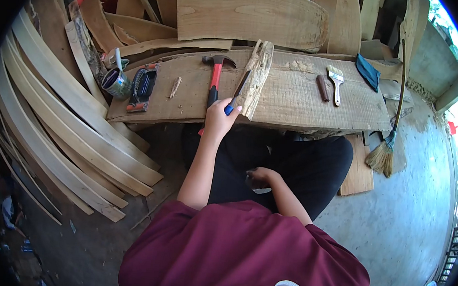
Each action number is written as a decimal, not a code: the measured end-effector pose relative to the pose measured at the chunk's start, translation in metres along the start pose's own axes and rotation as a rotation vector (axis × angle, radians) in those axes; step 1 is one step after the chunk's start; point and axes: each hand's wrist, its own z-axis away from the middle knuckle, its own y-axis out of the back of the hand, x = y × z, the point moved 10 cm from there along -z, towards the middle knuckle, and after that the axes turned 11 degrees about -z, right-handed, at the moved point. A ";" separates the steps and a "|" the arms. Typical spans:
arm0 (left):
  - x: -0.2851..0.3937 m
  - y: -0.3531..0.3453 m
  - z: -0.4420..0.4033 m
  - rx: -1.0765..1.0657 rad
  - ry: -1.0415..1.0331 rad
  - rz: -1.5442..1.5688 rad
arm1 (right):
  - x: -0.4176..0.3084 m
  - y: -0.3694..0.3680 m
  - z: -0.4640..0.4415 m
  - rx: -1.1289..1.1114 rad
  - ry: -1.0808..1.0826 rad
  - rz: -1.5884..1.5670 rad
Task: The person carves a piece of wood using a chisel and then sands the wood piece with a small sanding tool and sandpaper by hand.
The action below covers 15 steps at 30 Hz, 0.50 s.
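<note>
On the wooden plank in front of me, my left hand is closed round the blue handle of a dark-bladed tool. The blade points away from me, beside a rough, splintered piece of wood. Just left of the tool lies a claw hammer with a red and black handle, its lower end passing under or beside my left hand. My right hand rests low over my lap, near a greyish object; its fingers are dark and partly hidden, so their hold is unclear.
A paintbrush, a brown block and a blue cloth lie on the plank's right. At its left are a sanding tool and a can. Curved boards lean at left; a broom stands right.
</note>
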 end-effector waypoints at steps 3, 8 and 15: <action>0.003 -0.004 0.007 0.041 -0.047 0.029 | -0.023 0.018 0.006 0.116 0.220 0.027; 0.008 -0.005 0.017 -0.053 0.097 0.112 | -0.093 0.055 0.085 0.424 0.672 0.065; 0.021 -0.009 0.013 -0.156 0.076 0.226 | -0.185 0.099 0.257 1.002 1.503 -0.126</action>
